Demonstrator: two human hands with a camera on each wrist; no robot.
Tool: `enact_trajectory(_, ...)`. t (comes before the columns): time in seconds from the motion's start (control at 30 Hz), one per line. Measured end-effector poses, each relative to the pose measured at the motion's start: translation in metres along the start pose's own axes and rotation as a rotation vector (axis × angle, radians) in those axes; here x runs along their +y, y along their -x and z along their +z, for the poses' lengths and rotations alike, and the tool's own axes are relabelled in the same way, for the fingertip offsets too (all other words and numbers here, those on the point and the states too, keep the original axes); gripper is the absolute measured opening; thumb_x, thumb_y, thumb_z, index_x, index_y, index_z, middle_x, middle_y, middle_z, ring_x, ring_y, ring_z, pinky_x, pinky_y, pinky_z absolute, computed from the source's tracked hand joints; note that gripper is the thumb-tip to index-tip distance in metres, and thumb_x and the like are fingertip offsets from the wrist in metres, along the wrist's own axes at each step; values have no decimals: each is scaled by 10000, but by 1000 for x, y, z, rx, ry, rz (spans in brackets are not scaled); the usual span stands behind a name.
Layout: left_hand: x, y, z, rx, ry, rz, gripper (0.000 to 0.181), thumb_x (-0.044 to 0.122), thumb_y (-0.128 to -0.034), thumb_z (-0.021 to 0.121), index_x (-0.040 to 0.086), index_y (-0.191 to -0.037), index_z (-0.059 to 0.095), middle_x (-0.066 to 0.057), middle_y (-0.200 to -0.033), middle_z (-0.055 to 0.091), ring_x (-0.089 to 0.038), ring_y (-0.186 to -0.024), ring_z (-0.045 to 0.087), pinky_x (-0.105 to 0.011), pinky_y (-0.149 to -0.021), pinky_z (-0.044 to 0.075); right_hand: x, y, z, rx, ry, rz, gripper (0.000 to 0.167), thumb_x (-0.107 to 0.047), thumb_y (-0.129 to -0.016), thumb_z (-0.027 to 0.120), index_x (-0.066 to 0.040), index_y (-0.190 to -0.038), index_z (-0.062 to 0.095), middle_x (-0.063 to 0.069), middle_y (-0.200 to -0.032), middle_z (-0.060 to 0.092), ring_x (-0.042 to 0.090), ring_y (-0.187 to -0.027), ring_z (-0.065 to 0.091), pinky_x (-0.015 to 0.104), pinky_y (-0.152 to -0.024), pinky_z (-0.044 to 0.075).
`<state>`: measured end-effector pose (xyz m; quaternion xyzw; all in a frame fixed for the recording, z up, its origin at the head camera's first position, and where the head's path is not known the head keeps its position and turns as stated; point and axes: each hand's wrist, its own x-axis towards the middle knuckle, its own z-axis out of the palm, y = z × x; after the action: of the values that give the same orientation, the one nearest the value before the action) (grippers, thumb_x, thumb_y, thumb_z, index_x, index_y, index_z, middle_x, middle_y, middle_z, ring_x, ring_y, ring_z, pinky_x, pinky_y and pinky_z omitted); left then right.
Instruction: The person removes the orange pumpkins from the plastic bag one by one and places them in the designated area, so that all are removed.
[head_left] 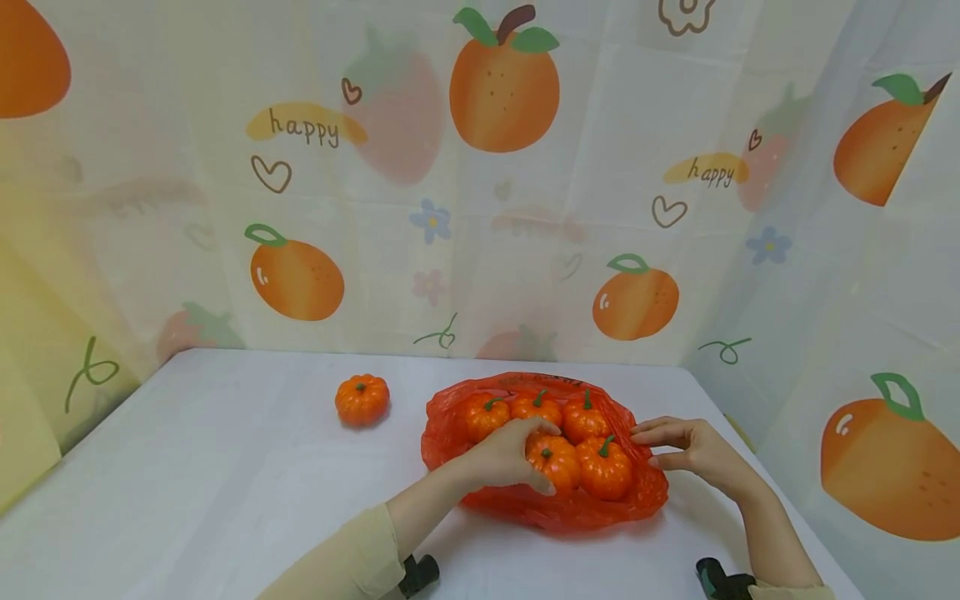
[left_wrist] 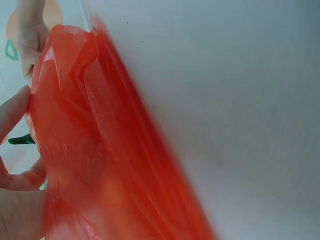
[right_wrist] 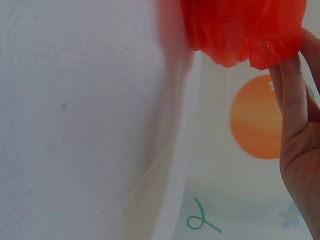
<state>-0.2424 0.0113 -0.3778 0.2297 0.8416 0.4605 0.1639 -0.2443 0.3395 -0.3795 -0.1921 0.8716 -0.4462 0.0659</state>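
Observation:
A red plastic bag (head_left: 540, 517) lies with its mouth spread wide, holding several small orange pumpkins with green stems. My left hand (head_left: 506, 454) reaches over the bag's near left side, thumb and fingers curved around a front pumpkin (head_left: 558, 465). Another pumpkin (head_left: 606, 468) sits just right of it, and more lie behind. At the bag's right edge, my right hand (head_left: 697, 450) holds the rim between fingers and thumb. The left wrist view shows mostly the bag's side (left_wrist: 100, 140), hiding the held pumpkin. In the right wrist view, extended fingers (right_wrist: 295, 95) meet the plastic.
One loose pumpkin (head_left: 362, 400) stands on the white table (head_left: 225, 467), left of the bag and toward the back. A fruit-printed curtain (head_left: 510, 208) hangs behind the table and along its sides.

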Motion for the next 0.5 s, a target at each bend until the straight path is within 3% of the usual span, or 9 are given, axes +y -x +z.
enact_trajectory(0.23,1,0,1,4,3,24,588,187,-722,851,291,-1230,574,23,-1306,540,-219,-1221,480,-470,-952,545,-1,1,0,1,0,8,309,-100,-863,684,-35,-1162,722,281,-1326,598,-160,-1068,542,206,-841,560)
enact_trajectory(0.5,1,2,1,10,-12,8,588,200,-724,845,354,-1224,577,-24,-1353,503,-258,-1243,460,-498,-932,549,-1,2,-1,7,5,7,308,-98,-858,689,-35,-1157,724,282,-1326,596,-160,-1064,542,206,-840,558)
